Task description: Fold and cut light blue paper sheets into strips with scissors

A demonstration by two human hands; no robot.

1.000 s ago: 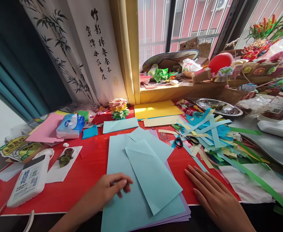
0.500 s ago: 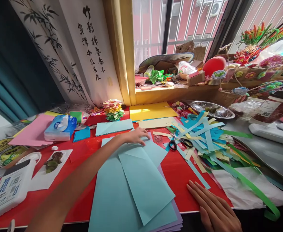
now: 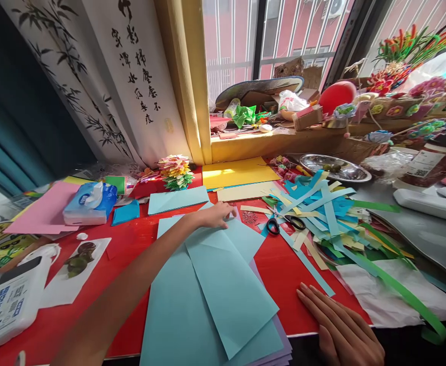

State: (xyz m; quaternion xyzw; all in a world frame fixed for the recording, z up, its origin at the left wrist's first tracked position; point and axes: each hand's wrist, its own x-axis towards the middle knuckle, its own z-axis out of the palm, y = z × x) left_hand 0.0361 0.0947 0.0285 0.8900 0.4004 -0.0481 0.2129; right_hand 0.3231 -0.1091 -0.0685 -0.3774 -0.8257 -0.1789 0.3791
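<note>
My left hand reaches over to the far end of a folded light blue sheet of paper, its fingers bent down and closed at the paper's top edge. Exactly how the fingertips meet the edge is partly hidden. The folded sheet lies at a slant on a larger stack of light blue paper, and lilac sheets show beneath on the right. My right hand lies flat at the table's near edge, fingers stretched out, holding nothing.
Black-handled scissors lie beside a heap of paper strips. Behind stand a metal bowl and yellow paper. A tissue pack, a folded-paper ornament and a white plastic box are to the left.
My left hand's fingers have drawn in from a looser spread at the paper's far end. The view has shifted slightly; the papers and my right hand look much the same.
</note>
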